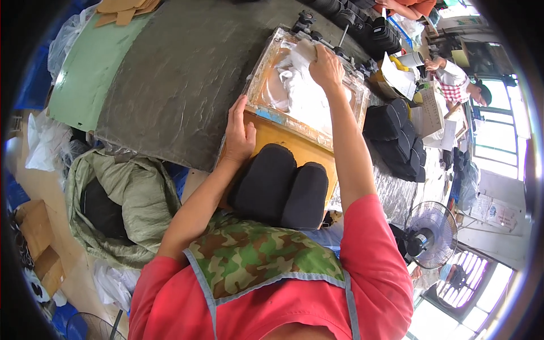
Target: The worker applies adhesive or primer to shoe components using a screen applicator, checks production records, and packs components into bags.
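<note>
A screen-printing frame [290, 126] with worn, stained wooden edges lies tilted before me, white paste [303, 93] smeared over its middle. My right hand [327, 69] reaches to the frame's far part, fingers closed on a pale flat piece [305, 52] that looks like a scraper; its lower edge merges with the white. Against the near left corner of the frame rests my left hand [241, 135], fingers stretched out and holding nothing. Two stacks of black round-ended pads [265, 184] stand between my forearms on a yellow board [300, 148].
A dark grey tabletop [175, 73] stretches left, with a green sheet [96, 71] beyond. Metal clamps [317, 35] sit behind the frame. More black pads [394, 133] are piled right, near a fan [425, 238]. A green sack [133, 204] stands lower left. Other people work at the right.
</note>
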Demonstrator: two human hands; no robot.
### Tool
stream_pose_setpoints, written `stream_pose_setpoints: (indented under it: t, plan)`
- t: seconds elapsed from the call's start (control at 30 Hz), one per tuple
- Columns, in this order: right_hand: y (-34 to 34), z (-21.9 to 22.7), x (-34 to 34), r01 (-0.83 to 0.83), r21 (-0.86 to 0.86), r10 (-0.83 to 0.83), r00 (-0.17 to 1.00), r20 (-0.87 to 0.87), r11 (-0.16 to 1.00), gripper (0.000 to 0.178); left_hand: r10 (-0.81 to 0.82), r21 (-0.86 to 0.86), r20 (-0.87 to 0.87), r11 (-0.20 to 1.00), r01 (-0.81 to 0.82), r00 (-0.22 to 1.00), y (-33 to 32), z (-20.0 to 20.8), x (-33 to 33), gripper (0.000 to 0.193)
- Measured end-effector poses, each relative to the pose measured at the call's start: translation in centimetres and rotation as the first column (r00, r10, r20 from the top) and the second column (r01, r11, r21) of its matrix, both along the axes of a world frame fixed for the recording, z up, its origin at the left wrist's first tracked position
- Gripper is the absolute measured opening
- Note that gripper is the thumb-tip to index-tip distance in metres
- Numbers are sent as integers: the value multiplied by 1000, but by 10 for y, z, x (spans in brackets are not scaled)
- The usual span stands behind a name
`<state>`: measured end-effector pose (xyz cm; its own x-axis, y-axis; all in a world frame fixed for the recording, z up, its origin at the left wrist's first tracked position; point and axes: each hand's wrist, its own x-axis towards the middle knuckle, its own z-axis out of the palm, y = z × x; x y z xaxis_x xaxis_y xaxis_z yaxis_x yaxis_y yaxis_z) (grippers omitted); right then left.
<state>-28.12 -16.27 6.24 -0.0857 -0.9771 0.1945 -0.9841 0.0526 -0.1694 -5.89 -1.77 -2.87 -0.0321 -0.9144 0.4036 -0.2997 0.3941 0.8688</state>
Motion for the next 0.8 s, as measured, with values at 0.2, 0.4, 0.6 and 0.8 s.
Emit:
stream_pose_setpoints:
  t: [0.2, 0.4, 0.6, 0.8]
  plan:
    - [23, 12, -14, -460, 83, 452, 886, 102, 884, 34, 27, 39, 12, 999, -27, 1000, 1, -4, 5, 62]
    - [53, 44, -87, -595, 137, 609, 787, -103, 792, 28, 12, 43, 4, 999, -12, 1000, 1, -1, 0, 62]
    - [77, 21, -106, -515, 41, 516, 856, -28, 856, 28, 16, 60, 40, 998, -18, 999, 1, -4, 0, 64]
    - [64, 27, -126, -228, -72, 226, 973, -37, 971, 30, 12, 27, 49, 1000, -14, 999, 1, -7, -1, 61]
